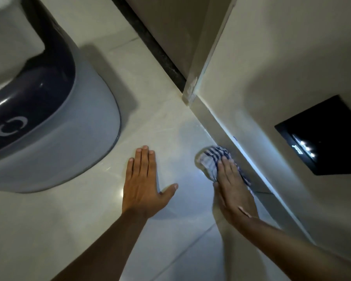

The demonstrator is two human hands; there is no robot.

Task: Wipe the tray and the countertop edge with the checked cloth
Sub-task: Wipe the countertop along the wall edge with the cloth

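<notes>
1. I am on the countertop-edge step: my right hand (pixel 232 189) presses the blue-and-white checked cloth (pixel 212 160) flat against the pale glossy stone countertop (pixel 164 118), right where it meets the cream wall (pixel 272 63).
2. My right hand lies open, fingers straight and together, palm bearing down on the cloth rather than gripping it.
3. My left hand (pixel 143 184) rests on the countertop well to the left of the cloth, open flat, fingers close and thumb splayed, holding nothing; I judge it steadies me.
4. The cloth is bunched into a small wad, its far end poking out beyond my fingertips, its right side touching the wall's base strip.
5. Next, I think, comes a stroke along that seam, keeping the pressure even so the wad does not slip out.
6. No tray is in view.
7. A large grey and dark-blue plastic appliance (pixel 49 118) stands far left of the cloth; a black wall panel (pixel 322 136) sits to its right.
</notes>
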